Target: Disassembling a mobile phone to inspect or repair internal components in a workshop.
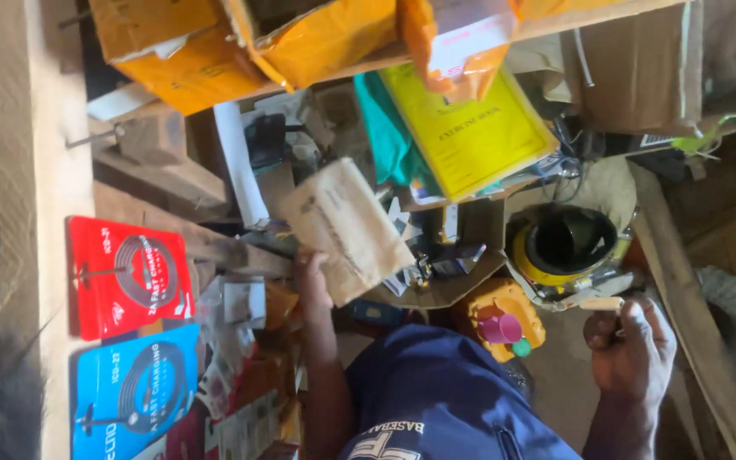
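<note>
We find the tan packet (347, 230) raised above the cluttered shelf, pinched at its lower edge by the left hand (313, 277). The right hand (632, 341) is closed on a small pale stick (602, 303), just beside the yellow-rimmed pot (568, 247). We judge the edge grip weak: the packet could slip into the loose parts below, or brush the yellow book (470, 128) and tip the overhanging orange boxes (300, 38).
</note>
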